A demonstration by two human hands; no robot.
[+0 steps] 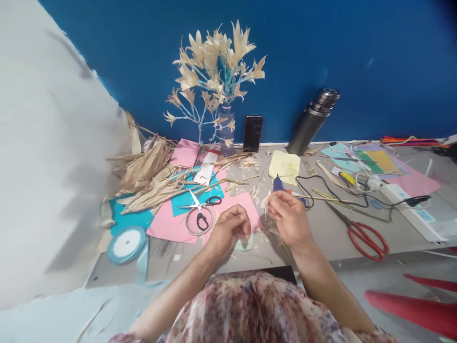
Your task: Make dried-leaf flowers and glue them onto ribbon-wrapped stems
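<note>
Pinching a pale piece, the right hand took the lead

And there it was: thumb and fingertips closed on that thin, petal-like piece, its tip poking out to the left, up above the middle of the surface. Over on the other side, the left hand hung loosely curled, fingers bent inward, and whether anything sat within that curl could not be told. A clear gap ran between the two hands, with dry scraps scattered below it.

Both forearms came up from the near edge and slanted inward, the left palm turned down, the right hand a touch higher and farther out.

Room was tight on the left! Black-handled scissors lay open just beside the left hand, on pink sheets, with a ribbon spool farther out near the wall. Right behind the right hand stood a blue nozzle, partly hidden, and a black cable looped away beyond. To the right, a bare stretch opened up before the red-handled scissors, which lay near the front edge.
</note>
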